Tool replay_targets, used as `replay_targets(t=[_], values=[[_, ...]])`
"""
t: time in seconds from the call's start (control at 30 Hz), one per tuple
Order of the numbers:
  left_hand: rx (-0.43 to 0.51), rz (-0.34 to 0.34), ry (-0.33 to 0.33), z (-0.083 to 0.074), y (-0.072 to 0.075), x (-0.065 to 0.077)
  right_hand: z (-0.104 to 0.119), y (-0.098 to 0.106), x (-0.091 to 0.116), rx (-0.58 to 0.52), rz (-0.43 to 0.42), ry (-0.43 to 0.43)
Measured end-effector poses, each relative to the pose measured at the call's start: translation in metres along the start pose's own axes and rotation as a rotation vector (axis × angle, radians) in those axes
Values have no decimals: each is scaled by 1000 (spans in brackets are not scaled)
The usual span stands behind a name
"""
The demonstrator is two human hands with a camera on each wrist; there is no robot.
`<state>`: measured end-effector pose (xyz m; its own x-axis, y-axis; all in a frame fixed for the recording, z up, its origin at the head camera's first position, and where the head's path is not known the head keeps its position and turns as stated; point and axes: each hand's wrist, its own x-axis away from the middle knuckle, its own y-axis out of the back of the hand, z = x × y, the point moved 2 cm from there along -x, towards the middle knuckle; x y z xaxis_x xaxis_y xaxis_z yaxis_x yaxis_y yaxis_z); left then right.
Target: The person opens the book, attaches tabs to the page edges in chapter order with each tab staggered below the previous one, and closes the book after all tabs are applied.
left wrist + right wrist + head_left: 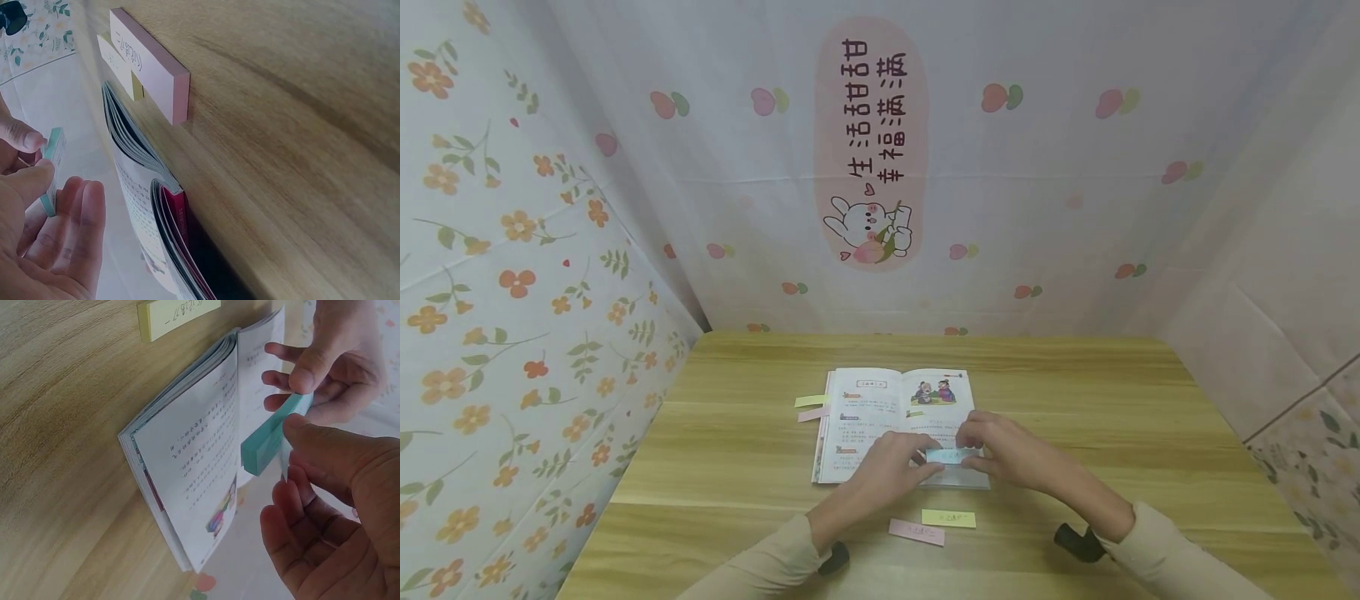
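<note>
Above the open book (pixel 865 425), both hands are at a small blue-green sticky note pad (pixel 945 456) with handwriting on it. My left hand (pixel 889 460) pinches one end of the pad between thumb and fingers, its other fingers spread, as the left wrist view shows. At the opposite end my right hand (pixel 1003 450) has its thumb on the pad's edge, fingertips curled behind. A pale thin sheet (pixel 285 459) stands away from the pad by the right fingers. The pad covers part of the right-hand page in the head view.
Nearer the person, a yellow sticky note pad (pixel 949 519) and a pink one (pixel 917 532) lie on the wooden table (pixel 737 517). A yellow tab (pixel 810 401) and a pink tab (pixel 813 413) jut from the book's left edge. Printed curtains (pixel 1037 208) hang behind the table.
</note>
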<state>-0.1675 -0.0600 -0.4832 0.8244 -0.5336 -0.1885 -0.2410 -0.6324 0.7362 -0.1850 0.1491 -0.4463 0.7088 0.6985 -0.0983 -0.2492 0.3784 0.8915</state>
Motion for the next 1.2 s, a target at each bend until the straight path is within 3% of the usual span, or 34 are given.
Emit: replay_targets(t=[0.67, 1.2], values=[[-5, -7, -2, 1, 1, 1, -1, 3, -5, -154, 53, -99], [-8, 14, -7, 1, 0, 1, 5, 7, -9, -399, 59, 34]])
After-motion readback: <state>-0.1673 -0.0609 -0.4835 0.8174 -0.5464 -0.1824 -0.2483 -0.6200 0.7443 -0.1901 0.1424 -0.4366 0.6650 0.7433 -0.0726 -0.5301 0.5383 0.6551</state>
